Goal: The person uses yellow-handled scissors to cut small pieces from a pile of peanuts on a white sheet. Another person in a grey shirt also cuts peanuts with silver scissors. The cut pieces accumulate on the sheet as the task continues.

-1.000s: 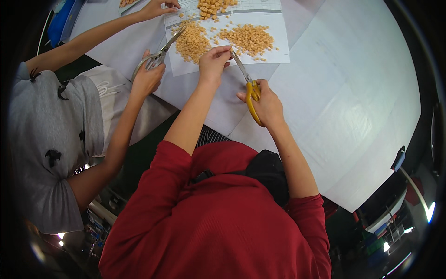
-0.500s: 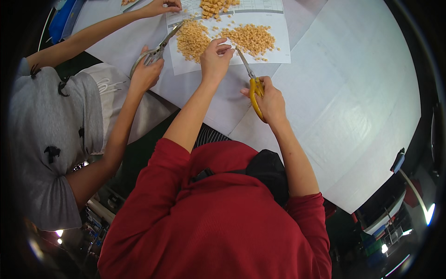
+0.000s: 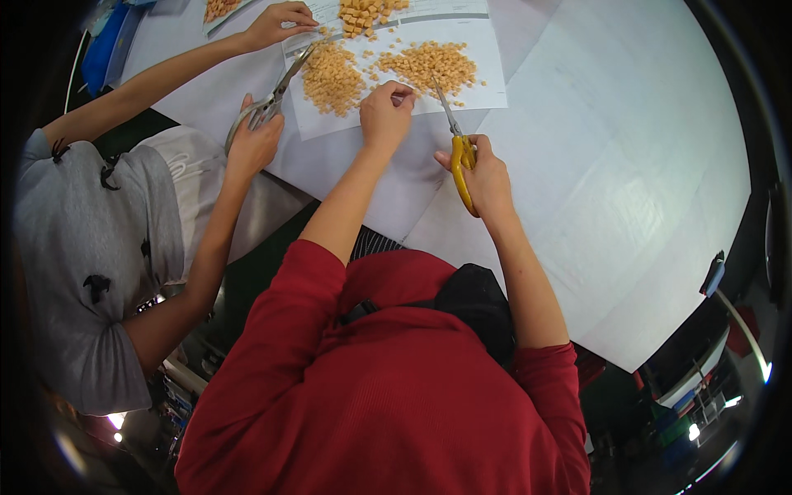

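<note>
In the head view, the only one, the person's right hand (image 3: 485,177) is wrapped around the handles of the yellow-handled scissors (image 3: 459,169), its thumb sticking out to the left. The scissors' long axis runs away from the person, leaning slightly left, so that the blade tip overlaps the lower part of the right pile of small orange cubes (image 3: 433,62). Whether the tip touches the cubes, or the blades are parted, I cannot tell.

The left hand (image 3: 386,120) is to the left of the blades, with a gap between them. Its fingers are curled in, the thumb side turned toward the scissors; whether a small piece is pinched there is too small to tell. These fingers lie near the sheet's near edge, with the left pile of small orange cubes (image 3: 332,78) to their upper left and the right pile to their upper right. Of the two hands, the left is nearer both piles, although the scissors' tip reaches into the outline of the right one.

Larger orange cubes (image 3: 363,15) sit farther off on the same white printed sheet (image 3: 490,95), which lies on the pale surface (image 3: 610,198). At the left, a co-worker's hand (image 3: 257,144) holds metal scissors (image 3: 264,109).
</note>
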{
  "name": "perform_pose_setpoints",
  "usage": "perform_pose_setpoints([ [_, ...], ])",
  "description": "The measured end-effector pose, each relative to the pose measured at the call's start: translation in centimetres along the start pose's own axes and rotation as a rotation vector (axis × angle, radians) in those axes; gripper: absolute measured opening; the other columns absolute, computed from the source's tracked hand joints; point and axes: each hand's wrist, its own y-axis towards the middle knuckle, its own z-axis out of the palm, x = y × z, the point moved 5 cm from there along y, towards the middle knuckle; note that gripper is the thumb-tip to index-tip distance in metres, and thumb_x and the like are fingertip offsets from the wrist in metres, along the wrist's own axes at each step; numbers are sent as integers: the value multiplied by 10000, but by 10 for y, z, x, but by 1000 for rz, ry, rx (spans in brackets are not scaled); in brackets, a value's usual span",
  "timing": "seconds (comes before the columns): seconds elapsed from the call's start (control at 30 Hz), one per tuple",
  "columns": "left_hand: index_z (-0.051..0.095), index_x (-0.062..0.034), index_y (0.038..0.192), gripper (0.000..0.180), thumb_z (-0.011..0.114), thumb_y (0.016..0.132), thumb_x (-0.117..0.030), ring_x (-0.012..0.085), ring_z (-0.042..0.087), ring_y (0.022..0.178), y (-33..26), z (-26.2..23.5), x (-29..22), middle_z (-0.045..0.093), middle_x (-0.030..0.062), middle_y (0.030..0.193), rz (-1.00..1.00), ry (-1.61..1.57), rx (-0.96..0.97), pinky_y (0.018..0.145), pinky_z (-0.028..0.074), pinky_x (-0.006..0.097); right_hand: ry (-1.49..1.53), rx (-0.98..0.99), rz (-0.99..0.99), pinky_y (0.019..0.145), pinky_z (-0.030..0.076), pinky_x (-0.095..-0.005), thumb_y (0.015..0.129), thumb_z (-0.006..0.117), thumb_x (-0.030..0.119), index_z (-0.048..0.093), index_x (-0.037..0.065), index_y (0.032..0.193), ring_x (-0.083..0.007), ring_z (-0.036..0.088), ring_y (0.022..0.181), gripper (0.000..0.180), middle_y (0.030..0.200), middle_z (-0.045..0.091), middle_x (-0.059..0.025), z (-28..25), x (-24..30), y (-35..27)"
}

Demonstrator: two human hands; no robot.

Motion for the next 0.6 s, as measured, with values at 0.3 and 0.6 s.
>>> perform_pose_setpoints([
  [0.3, 680, -8, 922, 140, 687, 788, -52, 133, 687, 733, 5, -16, 12, 706, 90, 795, -162, -555, 115, 636, 519, 237, -108, 21, -156, 759, 502, -422, 799, 664, 554, 486, 8, 1179, -353, 642, 908, 688, 982, 650, -202, 5, 16, -24],
  [0.6, 619, -49, 1097, 286, 643, 814, -16, 168, 693, 754, -9, -36, -20, 706, 103, 833, 207, -136, -48, 668, 535, 271, -166, -6, -185, 717, 508, -456, 772, 679, 565, 488, 22, 1155, -373, 643, 889, 691, 1011, 635, -202, 8, 21, -23],
])
